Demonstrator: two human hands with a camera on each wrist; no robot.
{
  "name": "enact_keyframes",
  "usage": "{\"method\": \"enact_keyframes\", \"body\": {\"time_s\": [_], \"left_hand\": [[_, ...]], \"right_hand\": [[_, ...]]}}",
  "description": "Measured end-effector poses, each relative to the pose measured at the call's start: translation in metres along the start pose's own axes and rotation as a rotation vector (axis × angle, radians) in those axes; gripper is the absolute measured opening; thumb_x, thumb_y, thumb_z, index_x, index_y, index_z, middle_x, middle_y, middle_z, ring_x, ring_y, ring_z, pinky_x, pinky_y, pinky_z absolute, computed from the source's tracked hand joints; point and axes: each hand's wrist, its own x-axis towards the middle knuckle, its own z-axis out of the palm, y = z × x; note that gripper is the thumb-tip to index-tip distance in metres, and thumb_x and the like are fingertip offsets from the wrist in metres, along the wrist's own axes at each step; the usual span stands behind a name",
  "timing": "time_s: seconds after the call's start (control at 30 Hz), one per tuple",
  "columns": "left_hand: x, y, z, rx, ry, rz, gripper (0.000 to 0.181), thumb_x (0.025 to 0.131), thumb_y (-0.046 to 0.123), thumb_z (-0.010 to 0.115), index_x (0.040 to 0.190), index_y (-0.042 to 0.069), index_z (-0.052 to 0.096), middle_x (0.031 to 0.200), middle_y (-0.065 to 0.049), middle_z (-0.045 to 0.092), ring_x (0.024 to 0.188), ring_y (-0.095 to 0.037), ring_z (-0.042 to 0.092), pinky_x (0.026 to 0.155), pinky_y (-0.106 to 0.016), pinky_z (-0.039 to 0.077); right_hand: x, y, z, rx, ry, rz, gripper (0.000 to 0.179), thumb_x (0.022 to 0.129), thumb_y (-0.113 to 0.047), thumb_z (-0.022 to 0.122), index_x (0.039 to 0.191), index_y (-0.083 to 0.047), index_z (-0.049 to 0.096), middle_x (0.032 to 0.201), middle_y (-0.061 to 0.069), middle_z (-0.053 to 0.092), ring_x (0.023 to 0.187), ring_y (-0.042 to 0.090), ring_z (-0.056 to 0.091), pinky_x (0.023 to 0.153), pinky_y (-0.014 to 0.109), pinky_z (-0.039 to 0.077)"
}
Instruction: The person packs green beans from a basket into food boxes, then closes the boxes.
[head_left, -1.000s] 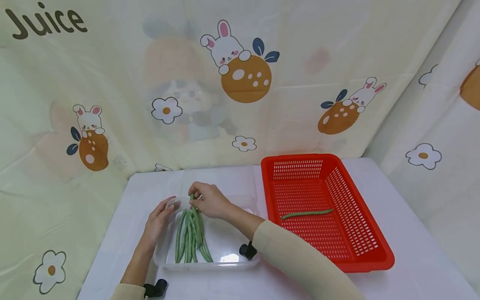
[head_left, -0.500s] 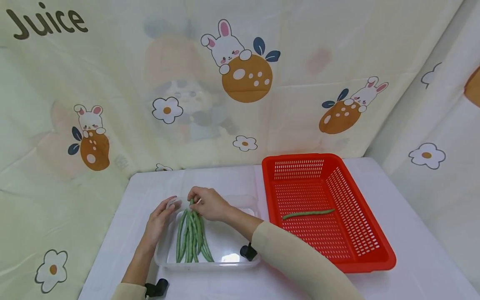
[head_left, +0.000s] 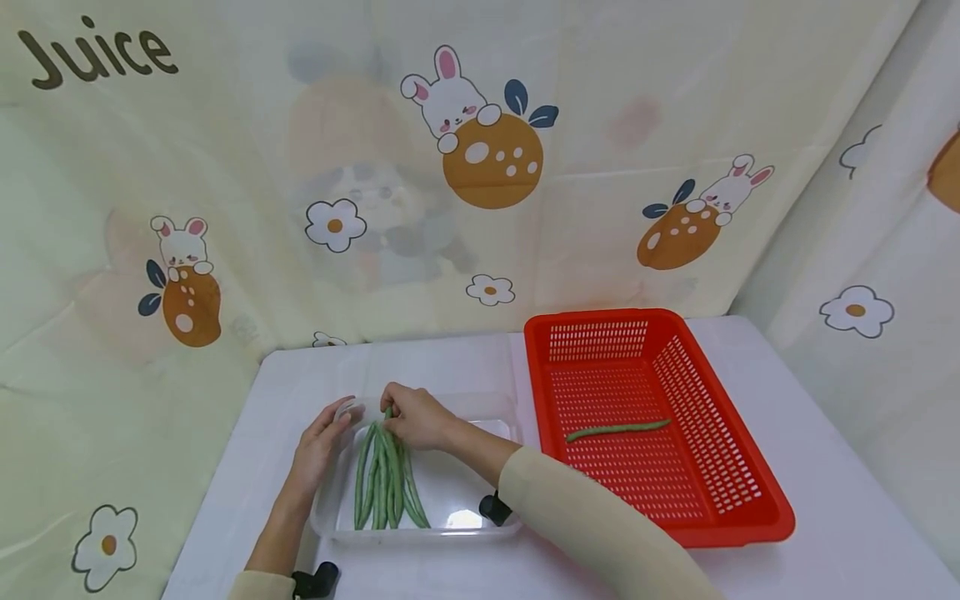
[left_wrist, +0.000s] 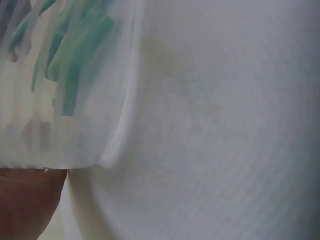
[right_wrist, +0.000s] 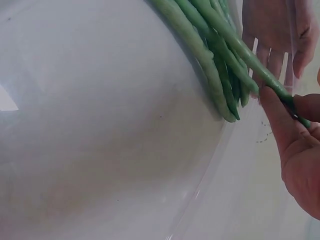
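Observation:
In the head view, a clear plastic container [head_left: 420, 537] holds a bunch of green beans [head_left: 380, 487]. My right hand [head_left: 420, 419] pinches one bean at its far end between thumb and fingers. That held bean [right_wrist: 250, 57] slants over the others in the right wrist view. My left hand [head_left: 318, 446] rests against the container's far left corner. Its fingers look straight through the clear wall in the right wrist view, while the left wrist view shows only part of the hand [left_wrist: 27, 202] beside the wall.
To the right stands a red perforated basket [head_left: 738, 433] with a single green bean [head_left: 618, 430] lying across its bottom. A patterned curtain [head_left: 585, 233] hangs behind the white table [head_left: 832, 517]. Black straps with small devices [head_left: 495, 508] are on both wrists.
My right hand has shifted slightly toward me, keeping its pinch on the bean's end. My left hand stays at the container's corner. The basket and its bean have not moved.

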Motion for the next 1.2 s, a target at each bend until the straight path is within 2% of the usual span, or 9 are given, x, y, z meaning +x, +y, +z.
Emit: {"method": "enact_keyframes", "body": {"time_s": [0.2,0.5,0.57,0.73,0.83,0.97,1.03,1.2], "left_hand": [[0.0,-0.001,0.0,-0.001,0.005,0.0,0.049,0.113,0.035,0.043,0.157,0.014,0.043,0.158,-0.017,0.051,0.153,-0.031,0.04,0.13,-0.058,0.013],[0.001,0.0,0.001,-0.007,0.005,-0.012,0.05,0.112,0.035,0.044,0.157,0.012,0.043,0.158,-0.018,0.05,0.154,-0.033,0.037,0.13,-0.058,0.013],[0.001,-0.001,0.001,-0.005,0.004,-0.015,0.051,0.113,0.035,0.043,0.157,0.011,0.042,0.158,-0.018,0.049,0.154,-0.033,0.037,0.129,-0.058,0.014],[0.002,-0.001,0.001,-0.009,0.005,-0.013,0.05,0.113,0.034,0.043,0.157,0.011,0.042,0.158,-0.018,0.049,0.155,-0.033,0.036,0.129,-0.058,0.015],[0.001,0.0,0.001,-0.015,0.002,-0.016,0.05,0.113,0.035,0.043,0.157,0.012,0.042,0.159,-0.017,0.049,0.155,-0.032,0.036,0.13,-0.057,0.014],[0.001,0.0,0.002,-0.015,-0.001,-0.017,0.05,0.113,0.035,0.043,0.158,0.013,0.041,0.159,-0.016,0.049,0.155,-0.032,0.036,0.129,-0.058,0.014],[0.001,0.0,0.002,-0.016,-0.002,-0.015,0.05,0.113,0.035,0.043,0.158,0.013,0.042,0.159,-0.017,0.049,0.155,-0.032,0.036,0.129,-0.058,0.014],[0.001,0.001,0.002,-0.013,0.004,-0.01,0.049,0.113,0.035,0.043,0.157,0.013,0.042,0.158,-0.017,0.05,0.154,-0.03,0.038,0.13,-0.056,0.014]], "right_hand": [[0.0,0.003,0.0,-0.061,-0.036,0.023,0.011,0.102,-0.006,0.064,0.112,-0.003,0.06,0.081,0.003,0.06,0.065,0.007,0.055,0.058,0.019,0.047],[-0.002,0.006,0.003,-0.141,-0.101,0.04,0.011,0.099,-0.004,0.067,0.109,-0.003,0.062,0.076,-0.002,0.061,0.064,0.006,0.057,0.059,0.018,0.048],[-0.002,0.006,0.003,-0.154,-0.106,0.045,0.017,0.098,-0.005,0.069,0.114,-0.003,0.062,0.077,-0.002,0.063,0.064,0.006,0.058,0.059,0.019,0.048],[-0.003,0.006,0.002,-0.196,-0.128,0.065,0.045,0.096,-0.013,0.074,0.137,-0.003,0.058,0.077,-0.004,0.066,0.067,0.006,0.059,0.066,0.021,0.049],[-0.004,0.004,0.0,-0.236,-0.129,0.074,0.052,0.096,-0.019,0.075,0.143,-0.006,0.056,0.085,-0.002,0.069,0.073,0.007,0.062,0.073,0.024,0.051],[-0.006,0.001,-0.002,-0.283,-0.121,0.091,0.051,0.096,-0.025,0.076,0.141,-0.008,0.06,0.107,0.004,0.075,0.09,0.01,0.067,0.082,0.027,0.054],[-0.007,-0.001,-0.003,-0.284,-0.122,0.094,0.05,0.097,-0.027,0.075,0.141,-0.008,0.06,0.115,0.007,0.076,0.097,0.013,0.07,0.083,0.029,0.056],[-0.008,-0.008,-0.007,-0.29,-0.119,0.048,0.049,0.099,-0.029,0.072,0.142,-0.01,0.06,0.127,0.013,0.073,0.112,0.021,0.072,0.086,0.032,0.059]]}}
